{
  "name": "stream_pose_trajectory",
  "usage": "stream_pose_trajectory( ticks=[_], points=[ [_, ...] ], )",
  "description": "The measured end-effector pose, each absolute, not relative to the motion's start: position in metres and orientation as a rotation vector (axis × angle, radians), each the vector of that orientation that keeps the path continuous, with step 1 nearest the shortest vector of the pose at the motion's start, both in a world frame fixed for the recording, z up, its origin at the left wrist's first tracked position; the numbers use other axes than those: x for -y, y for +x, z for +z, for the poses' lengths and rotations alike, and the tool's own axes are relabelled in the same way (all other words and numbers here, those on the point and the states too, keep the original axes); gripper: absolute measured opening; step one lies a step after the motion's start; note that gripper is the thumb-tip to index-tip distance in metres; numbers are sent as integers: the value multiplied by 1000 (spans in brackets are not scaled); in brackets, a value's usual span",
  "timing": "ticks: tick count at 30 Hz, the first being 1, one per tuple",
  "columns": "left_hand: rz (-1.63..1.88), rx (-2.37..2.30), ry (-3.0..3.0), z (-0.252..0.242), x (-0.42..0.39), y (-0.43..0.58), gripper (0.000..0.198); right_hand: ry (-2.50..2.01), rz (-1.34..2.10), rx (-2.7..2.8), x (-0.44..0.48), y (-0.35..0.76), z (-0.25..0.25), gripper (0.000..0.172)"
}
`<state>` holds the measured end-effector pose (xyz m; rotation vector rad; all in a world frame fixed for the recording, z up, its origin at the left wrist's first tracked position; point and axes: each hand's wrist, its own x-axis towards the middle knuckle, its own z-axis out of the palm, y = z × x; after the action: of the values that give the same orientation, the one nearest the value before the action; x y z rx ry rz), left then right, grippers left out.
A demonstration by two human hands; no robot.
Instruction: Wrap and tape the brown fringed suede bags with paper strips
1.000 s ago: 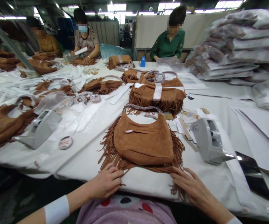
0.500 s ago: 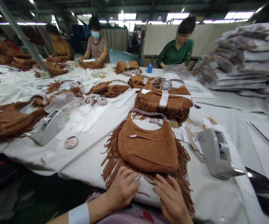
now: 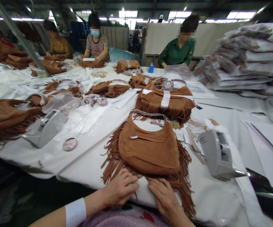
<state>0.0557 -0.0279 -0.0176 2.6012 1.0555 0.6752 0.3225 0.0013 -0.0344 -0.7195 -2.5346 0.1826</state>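
Note:
A brown suede bag (image 3: 149, 146) lies flat on the white-covered table (image 3: 79, 157), its strap away from me and its long fringe (image 3: 185, 176) spread to both sides. At the bag's lower edge, my left hand (image 3: 122, 187) rests on the fringe with its fingers bent and pressed together; what they hold, if anything, is hidden. My right hand (image 3: 163, 194) lies to the right of it, fingers stretched over the fringe and cloth below the bag. A gap of white cloth shows between the hands.
Tape dispensers stand at right (image 3: 218, 154) and left (image 3: 46, 127). Behind the bag lies a wrapped fringed bag (image 3: 166, 102). A round badge (image 3: 70, 144) is at left, a black glossy object (image 3: 266, 192) at right. Bagged goods (image 3: 250, 60) are stacked at back right; people work across the table.
My right hand has moved left, closer to my left hand, and its fingers have come nearer together. My left hand has shifted slightly left. The view has shifted a little.

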Motion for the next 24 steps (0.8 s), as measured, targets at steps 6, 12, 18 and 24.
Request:
stream_pose_trajectory(
  ticks=[6,12,18,24],
  points=[
    [576,-1259,2530,-15,21,62,29,-909,190,2606,-4,292,-28,41],
    [580,-1308,2474,-26,21,60,18,-957,81,2641,-6,290,-40,30],
    [585,-1425,2439,-28,21,67,12,-960,88,2443,-3,299,-24,31],
    [369,-1395,2648,-20,14,62,17,-366,-197,2646,-20,278,-7,37]
  ],
)
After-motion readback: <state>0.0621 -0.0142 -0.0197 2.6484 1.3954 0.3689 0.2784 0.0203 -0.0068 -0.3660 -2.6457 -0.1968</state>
